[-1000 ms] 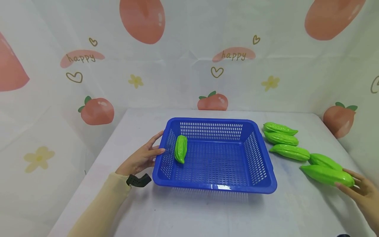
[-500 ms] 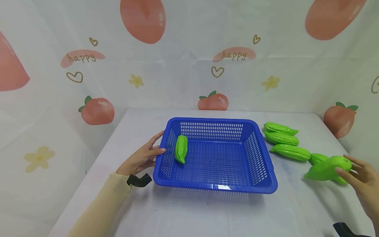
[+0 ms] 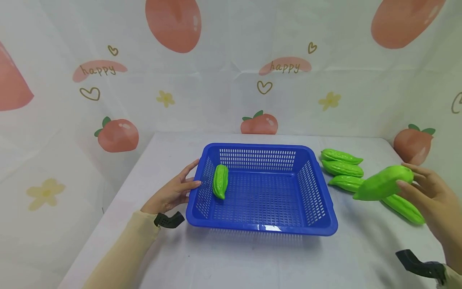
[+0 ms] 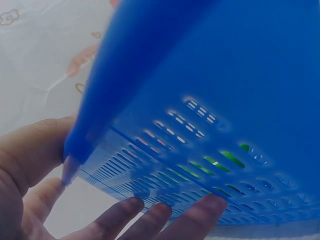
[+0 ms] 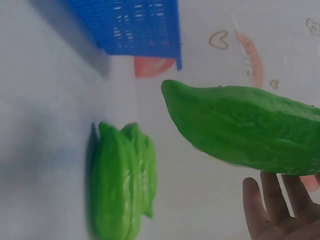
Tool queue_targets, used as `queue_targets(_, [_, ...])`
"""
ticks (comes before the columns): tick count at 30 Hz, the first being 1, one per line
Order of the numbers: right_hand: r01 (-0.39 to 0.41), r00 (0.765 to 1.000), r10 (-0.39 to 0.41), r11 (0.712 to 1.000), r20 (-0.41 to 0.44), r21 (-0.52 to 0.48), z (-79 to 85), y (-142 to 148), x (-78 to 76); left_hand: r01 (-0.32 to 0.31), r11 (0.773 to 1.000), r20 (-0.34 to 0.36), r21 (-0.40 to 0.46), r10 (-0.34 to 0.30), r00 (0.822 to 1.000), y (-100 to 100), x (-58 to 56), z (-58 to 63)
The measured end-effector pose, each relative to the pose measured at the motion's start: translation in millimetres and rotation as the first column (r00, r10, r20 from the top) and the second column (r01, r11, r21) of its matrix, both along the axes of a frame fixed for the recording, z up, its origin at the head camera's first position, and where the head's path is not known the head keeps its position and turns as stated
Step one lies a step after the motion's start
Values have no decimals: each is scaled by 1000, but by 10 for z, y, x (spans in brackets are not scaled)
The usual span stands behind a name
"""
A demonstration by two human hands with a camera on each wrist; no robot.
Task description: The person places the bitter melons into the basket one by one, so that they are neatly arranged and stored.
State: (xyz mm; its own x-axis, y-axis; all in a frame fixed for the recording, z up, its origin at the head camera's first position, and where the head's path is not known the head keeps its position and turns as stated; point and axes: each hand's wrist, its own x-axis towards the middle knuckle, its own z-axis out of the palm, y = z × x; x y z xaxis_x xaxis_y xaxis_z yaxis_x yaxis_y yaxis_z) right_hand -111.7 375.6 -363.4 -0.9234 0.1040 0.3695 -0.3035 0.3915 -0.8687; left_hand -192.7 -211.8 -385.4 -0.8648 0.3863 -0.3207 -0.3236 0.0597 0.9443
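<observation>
In the head view my right hand (image 3: 431,192) holds a green bitter melon (image 3: 382,184) by its blunt end between thumb and fingers, raised off the table. Its pointed tip faces left, toward a blue plastic basket (image 3: 261,229). The right wrist view shows the held bitter melon (image 5: 245,127) above the fingers (image 5: 275,200). My left hand (image 3: 174,192) holds the basket's left side, thumb at the rim and other fingers against the outer wall, as the left wrist view shows at the basket wall (image 4: 240,65). One bitter melon (image 3: 220,181) lies inside the basket along its left wall.
Several more bitter melons lie right of the basket: one at the back (image 3: 341,156), others in front of it, and the nearest (image 3: 404,208) partly behind the held one. A white cloth (image 3: 223,104) printed with peaches hangs behind the white table (image 3: 231,265).
My right hand has lifted the bitter melon off the table and carried it up and leftward, uncovering the one beneath. The left hand and basket have stayed in place.
</observation>
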Motion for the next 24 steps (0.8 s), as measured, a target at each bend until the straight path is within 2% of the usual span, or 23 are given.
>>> queue_targets(4, [-134,991,131,977,-25,-168,140,-98,-55,3,1000,-7,-2,-3,1000,-5,-2,-5])
queue_targets(9, [-218,976,214,958,-39,-187,309,-234,-131,4,1000,-12,-1,-4,1000,-11,-5,-11])
queue_targets(11, [-264,965,257,942,-58,-210,362,-280,-162,5,1000,-15,-2,-5,1000,-10,-6,-12])
queue_targets(13, [-326,945,313,913,-94,-244,416,-323,-190,5,1000,-14,-5,-5,1000,-11,-6,-12])
queue_targets(18, [-396,918,367,877,-153,-273,576,-428,-227,-1,1000,-2,-4,1,1000,-5,-6,-7])
queue_targets(20, [-436,899,398,847,-182,-303,635,-469,-246,-2,1000,3,-3,2,1000,-2,-8,-3])
queue_targets(24, [-486,874,444,808,-198,-333,748,-579,-295,-2,1000,4,-8,2,1000,0,-8,4])
